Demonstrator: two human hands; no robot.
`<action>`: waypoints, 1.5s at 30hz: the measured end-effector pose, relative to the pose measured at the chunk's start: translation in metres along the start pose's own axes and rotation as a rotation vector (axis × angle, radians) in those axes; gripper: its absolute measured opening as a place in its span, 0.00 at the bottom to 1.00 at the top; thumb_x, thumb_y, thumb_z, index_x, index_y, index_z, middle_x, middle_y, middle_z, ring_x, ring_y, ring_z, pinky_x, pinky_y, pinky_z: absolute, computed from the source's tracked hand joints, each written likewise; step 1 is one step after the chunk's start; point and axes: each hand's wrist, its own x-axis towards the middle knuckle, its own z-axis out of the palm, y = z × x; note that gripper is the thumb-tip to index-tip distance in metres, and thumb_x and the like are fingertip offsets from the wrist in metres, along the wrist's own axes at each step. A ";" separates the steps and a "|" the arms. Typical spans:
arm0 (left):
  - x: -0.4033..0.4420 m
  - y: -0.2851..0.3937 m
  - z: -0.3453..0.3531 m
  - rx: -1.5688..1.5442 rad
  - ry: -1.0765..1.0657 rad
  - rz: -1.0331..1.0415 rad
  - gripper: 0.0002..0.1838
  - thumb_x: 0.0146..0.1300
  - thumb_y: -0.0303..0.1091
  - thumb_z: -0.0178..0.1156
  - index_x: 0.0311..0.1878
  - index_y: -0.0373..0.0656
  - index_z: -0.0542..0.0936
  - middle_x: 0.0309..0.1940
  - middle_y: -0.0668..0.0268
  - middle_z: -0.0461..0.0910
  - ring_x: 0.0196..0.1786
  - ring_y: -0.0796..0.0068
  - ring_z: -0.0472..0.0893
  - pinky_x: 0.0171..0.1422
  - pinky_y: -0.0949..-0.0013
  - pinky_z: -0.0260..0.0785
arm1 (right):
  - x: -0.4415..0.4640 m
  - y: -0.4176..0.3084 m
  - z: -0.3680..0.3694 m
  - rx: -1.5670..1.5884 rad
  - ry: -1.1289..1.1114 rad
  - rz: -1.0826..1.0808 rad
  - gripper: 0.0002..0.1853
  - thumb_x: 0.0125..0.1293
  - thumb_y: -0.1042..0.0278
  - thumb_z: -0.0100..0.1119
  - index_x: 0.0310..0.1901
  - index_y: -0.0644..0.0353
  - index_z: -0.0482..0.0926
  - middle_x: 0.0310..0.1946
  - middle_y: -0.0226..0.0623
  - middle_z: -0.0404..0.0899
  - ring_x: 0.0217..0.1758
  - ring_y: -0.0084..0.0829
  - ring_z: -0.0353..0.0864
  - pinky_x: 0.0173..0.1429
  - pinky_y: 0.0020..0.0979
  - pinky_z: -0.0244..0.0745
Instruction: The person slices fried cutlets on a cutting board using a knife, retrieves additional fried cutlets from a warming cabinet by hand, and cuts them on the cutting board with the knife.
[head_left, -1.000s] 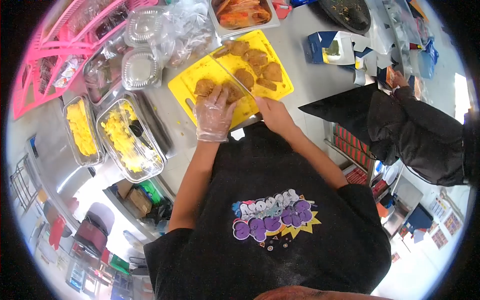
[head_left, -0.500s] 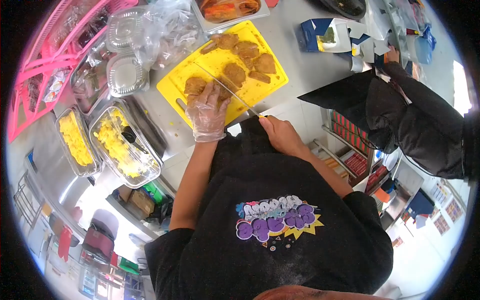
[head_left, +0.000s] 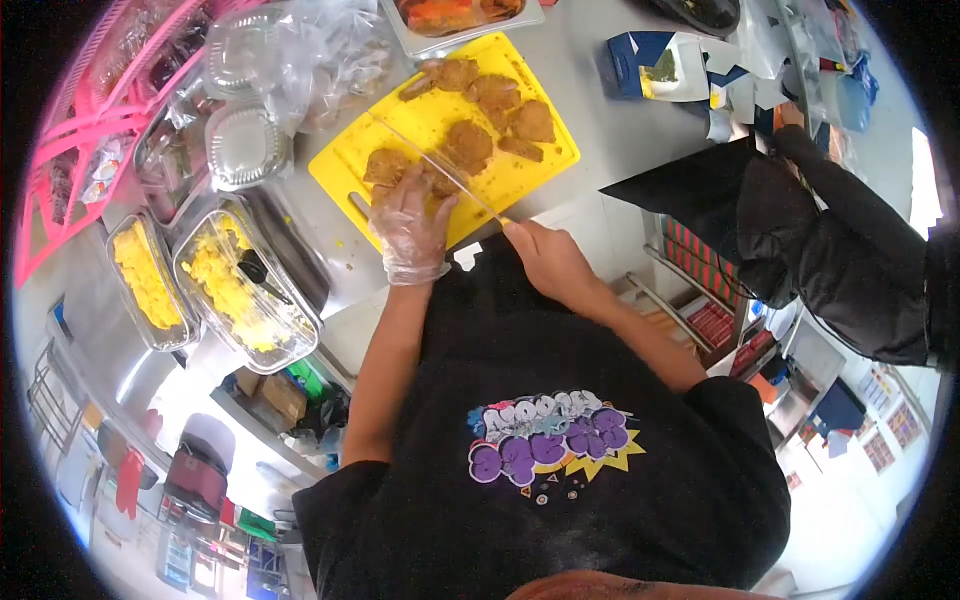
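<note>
My left hand [head_left: 412, 225], in a clear plastic glove, presses its fingers onto a brown piece of food [head_left: 439, 183] at the lower left of the yellow cutting board [head_left: 345, 150]. My right hand [head_left: 548, 258] is closed round the handle of a long thin knife [head_left: 455, 180]. The blade lies diagonally over the board, touching or just above the piece beside my left fingers; the exact contact cannot be told. Another brown piece [head_left: 386, 167] lies just above my left hand. Several more, such as a round one [head_left: 468, 147], lie to the right of the blade.
Two clear containers of yellow food [head_left: 150, 278] [head_left: 228, 285] stand at the left, near lidded clear boxes [head_left: 245, 145] and a pink basket [head_left: 75, 125]. A metal tray [head_left: 440, 42] stands beyond the board. At the right, a person's dark sleeve [head_left: 850, 270] reaches over the counter near an open box [head_left: 655, 72].
The view has shifted, so the board appears farther left and higher. My right hand moved down and back, then up and forward again with the knife. My left hand stays on the food.
</note>
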 end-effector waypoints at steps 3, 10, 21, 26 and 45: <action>0.003 0.001 -0.001 0.024 0.012 0.018 0.25 0.50 0.41 0.81 0.50 0.41 0.87 0.52 0.54 0.87 0.52 0.48 0.86 0.65 0.48 0.75 | -0.013 0.010 -0.001 -0.045 -0.097 0.129 0.29 0.84 0.46 0.40 0.45 0.67 0.81 0.42 0.64 0.83 0.50 0.69 0.81 0.55 0.59 0.74; -0.001 -0.001 -0.001 0.069 -0.031 0.009 0.27 0.49 0.38 0.80 0.53 0.41 0.86 0.52 0.56 0.87 0.57 0.49 0.83 0.66 0.48 0.74 | 0.021 0.013 0.024 0.035 -0.015 0.059 0.27 0.84 0.50 0.44 0.45 0.69 0.81 0.40 0.63 0.83 0.46 0.67 0.81 0.51 0.53 0.76; 0.018 0.027 -0.015 -0.036 -0.106 -0.124 0.33 0.54 0.34 0.76 0.64 0.38 0.80 0.54 0.48 0.85 0.57 0.42 0.83 0.68 0.42 0.70 | 0.013 0.018 -0.002 0.251 -0.028 0.009 0.25 0.83 0.51 0.43 0.45 0.68 0.81 0.40 0.56 0.83 0.45 0.56 0.81 0.52 0.49 0.76; 0.019 0.029 -0.010 -0.046 0.014 -0.140 0.17 0.58 0.23 0.71 0.52 0.36 0.85 0.46 0.49 0.87 0.53 0.52 0.86 0.59 0.55 0.79 | -0.018 0.057 -0.015 0.287 0.019 0.095 0.25 0.82 0.50 0.44 0.39 0.67 0.78 0.33 0.51 0.82 0.37 0.52 0.82 0.45 0.47 0.75; -0.001 0.043 -0.018 -0.552 0.196 -0.115 0.20 0.65 0.14 0.63 0.59 0.37 0.76 0.66 0.44 0.78 0.67 0.49 0.80 0.75 0.49 0.69 | -0.019 0.080 -0.012 0.387 0.023 0.166 0.26 0.83 0.48 0.46 0.36 0.66 0.77 0.25 0.43 0.77 0.30 0.37 0.76 0.40 0.41 0.73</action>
